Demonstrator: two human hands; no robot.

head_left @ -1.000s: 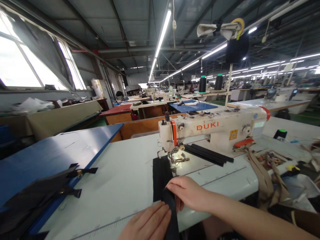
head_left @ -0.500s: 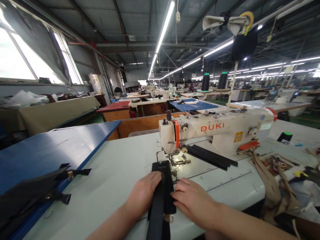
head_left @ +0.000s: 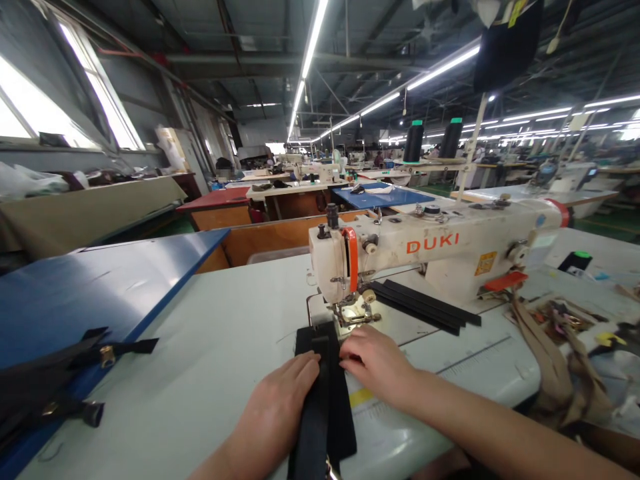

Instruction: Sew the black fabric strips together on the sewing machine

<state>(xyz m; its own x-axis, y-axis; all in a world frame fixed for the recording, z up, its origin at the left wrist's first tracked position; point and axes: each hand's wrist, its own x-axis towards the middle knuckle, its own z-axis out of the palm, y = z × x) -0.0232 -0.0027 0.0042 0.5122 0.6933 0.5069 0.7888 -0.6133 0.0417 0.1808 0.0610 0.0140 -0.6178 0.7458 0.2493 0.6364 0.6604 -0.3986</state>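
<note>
A black fabric piece [head_left: 341,420] lies lengthwise on the sewing table, its far end beside the needle area of a white sewing machine [head_left: 385,240]. Along its top runs a black strap [head_left: 314,427], with a bit of metal hardware [head_left: 331,469] at the bottom edge of view. My left hand [head_left: 285,400] is closed over the strap from the left, fingertips pressing it against the fabric. My right hand [head_left: 376,363] pinches the right edge of the fabric, close in front of the presser foot; its fingertips are partly hidden.
Several black strips [head_left: 425,307] lie under the machine arm. Black straps with metal fittings [head_left: 106,357] spread over a blue board [head_left: 150,280] at left. Tan straps [head_left: 547,353] hang at right beside a parts tray [head_left: 570,313]. Thread cones [head_left: 414,141] stand behind the machine.
My right hand has moved forward along the fabric's edge, nearer the presser foot. My left hand stays on the strap. The head view has shifted slightly.
</note>
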